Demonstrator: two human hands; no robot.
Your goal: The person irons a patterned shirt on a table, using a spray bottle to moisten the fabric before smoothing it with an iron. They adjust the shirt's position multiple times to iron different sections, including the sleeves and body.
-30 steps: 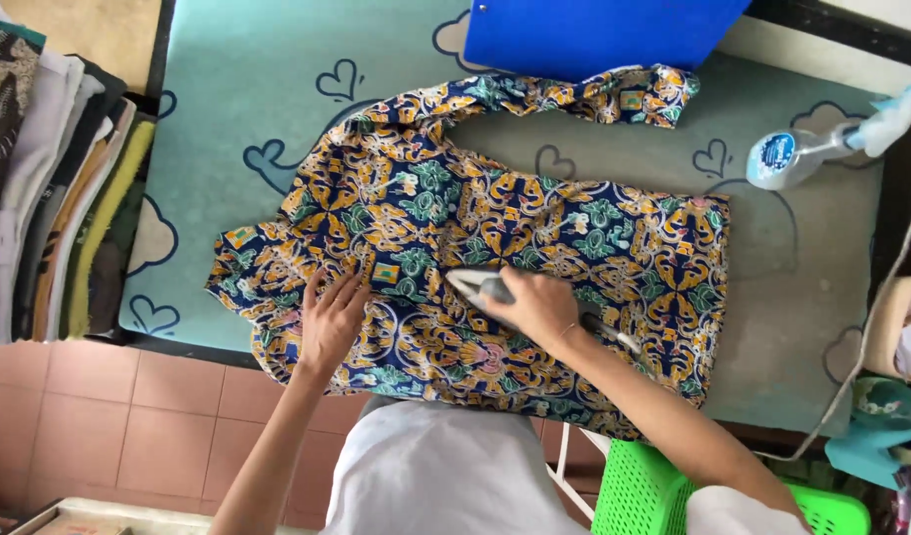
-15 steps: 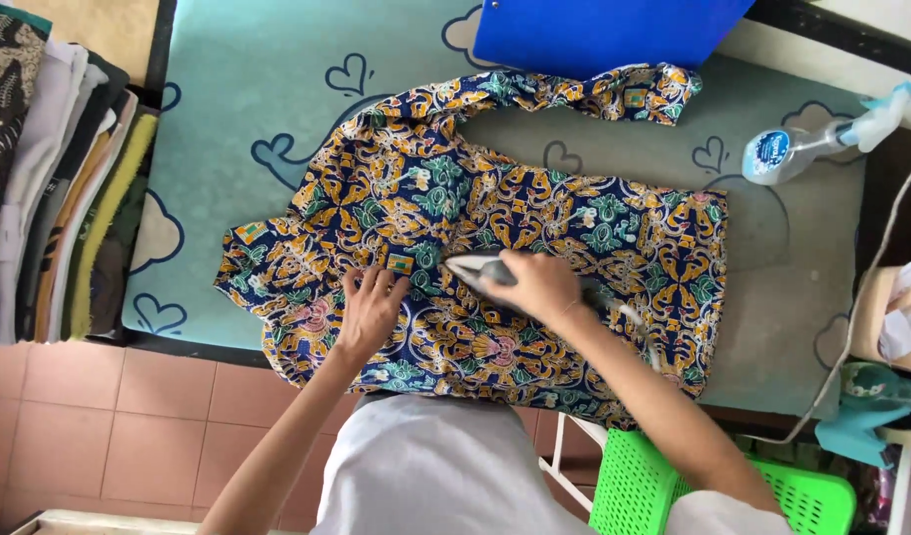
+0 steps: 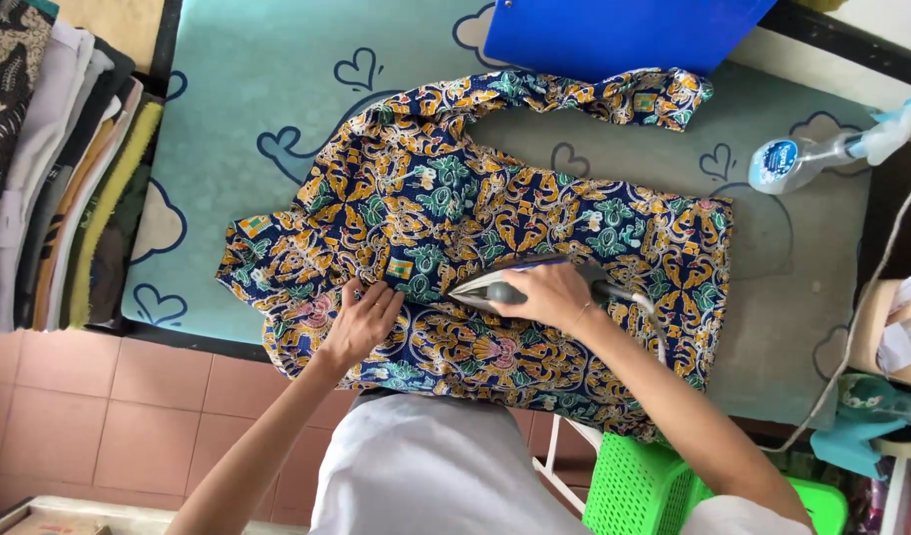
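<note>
A blue, orange and green patterned shirt lies spread flat; a grey iron rests on it.

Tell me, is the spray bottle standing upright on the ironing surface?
No, the spray bottle lies on its side near the surface's right edge, apart from the patterned shirt.

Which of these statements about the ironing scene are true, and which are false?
1. The right hand holds a grey iron on the blue, orange and green patterned cloth. True.
2. The left hand lifts the clear spray bottle. False: it lies flat on the cloth; the bottle lies apart, at the far right of the board.
3. Folded fabrics are stacked left of the board. True.
4. The plastic basket near the person is red. False: it is green.
</note>
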